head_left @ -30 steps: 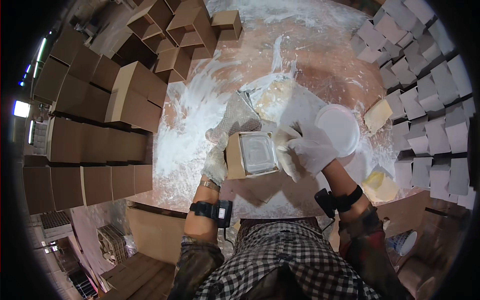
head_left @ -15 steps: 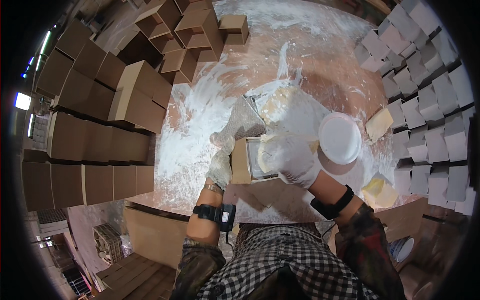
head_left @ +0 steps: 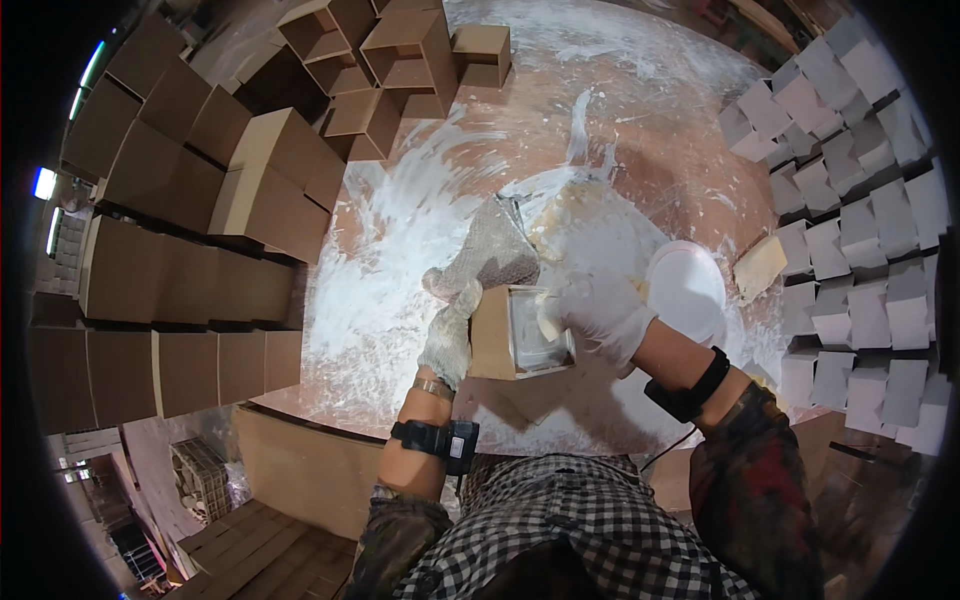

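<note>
My left hand (head_left: 448, 338), in a whitish knit glove, grips the left side of a small brown open box (head_left: 489, 335). The box's inside is smeared with white paste. At the box's right side is my right hand (head_left: 600, 315), in a white-coated glove and partly blurred. A pale yellowish piece that looks like sponge (head_left: 549, 320) shows at its fingertips, against the box opening; the rest of it is hidden. Just beyond the box lies a grey textured cloth (head_left: 490, 245), beside a larger paste-covered yellowish piece (head_left: 560, 215).
A round white lid or dish (head_left: 686, 290) sits right of my right hand, with a yellowish block (head_left: 759, 268) beyond it. Brown boxes (head_left: 200, 280) are stacked along the left, more open ones (head_left: 410, 50) at the far left. White-coated boxes (head_left: 868, 235) fill the right. White smears cover the tabletop (head_left: 390, 250).
The box is tilted more toward me and its opening shows more. My right hand has shifted right, uncovering more of the white inside. My left hand still grips the box.
</note>
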Action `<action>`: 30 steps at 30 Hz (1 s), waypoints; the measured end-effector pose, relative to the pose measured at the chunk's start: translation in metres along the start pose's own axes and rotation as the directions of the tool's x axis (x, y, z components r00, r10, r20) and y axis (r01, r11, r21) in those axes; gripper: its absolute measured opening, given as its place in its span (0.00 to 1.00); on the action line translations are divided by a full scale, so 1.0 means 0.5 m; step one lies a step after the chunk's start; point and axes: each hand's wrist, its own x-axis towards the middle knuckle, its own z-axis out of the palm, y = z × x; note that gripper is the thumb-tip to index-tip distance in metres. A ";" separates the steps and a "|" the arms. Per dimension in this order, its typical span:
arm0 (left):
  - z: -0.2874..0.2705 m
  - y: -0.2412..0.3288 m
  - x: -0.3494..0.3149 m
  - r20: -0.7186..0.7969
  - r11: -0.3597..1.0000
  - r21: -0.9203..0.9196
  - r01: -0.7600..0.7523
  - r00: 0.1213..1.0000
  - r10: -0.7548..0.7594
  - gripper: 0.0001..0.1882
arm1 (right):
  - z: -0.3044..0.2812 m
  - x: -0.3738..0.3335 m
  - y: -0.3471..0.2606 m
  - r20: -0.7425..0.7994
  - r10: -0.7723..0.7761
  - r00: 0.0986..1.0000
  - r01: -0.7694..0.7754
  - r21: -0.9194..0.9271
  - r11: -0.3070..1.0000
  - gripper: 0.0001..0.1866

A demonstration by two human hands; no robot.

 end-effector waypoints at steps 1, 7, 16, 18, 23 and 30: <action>0.011 -0.001 -0.002 0.004 1.000 -0.018 0.006 1.000 -0.006 0.24 | 0.001 -0.004 0.009 0.014 -0.017 1.000 0.017 0.036 0.999 0.07; 0.035 -0.018 0.005 0.031 0.998 -0.008 -0.062 0.998 0.063 0.20 | -0.031 0.005 0.033 0.325 0.192 0.926 -0.236 0.100 0.967 0.08; 0.044 -0.021 0.000 -0.019 0.994 0.067 -0.082 0.996 0.083 0.20 | -0.058 -0.001 0.005 0.630 0.329 0.703 -0.646 0.374 0.665 0.11; 0.043 -0.016 -0.004 0.011 0.992 0.064 -0.112 0.994 0.112 0.20 | -0.046 -0.031 -0.020 0.664 0.356 0.657 -0.692 0.344 0.635 0.11; 0.026 -0.016 0.003 -0.003 0.996 0.065 -0.062 0.998 0.063 0.21 | -0.022 -0.078 -0.038 0.595 0.381 0.708 -0.637 0.303 0.709 0.14; -0.011 -0.022 0.022 -0.029 0.991 0.118 -0.066 0.997 0.070 0.23 | 0.038 -0.030 0.037 0.473 0.403 0.784 -0.518 0.140 0.844 0.17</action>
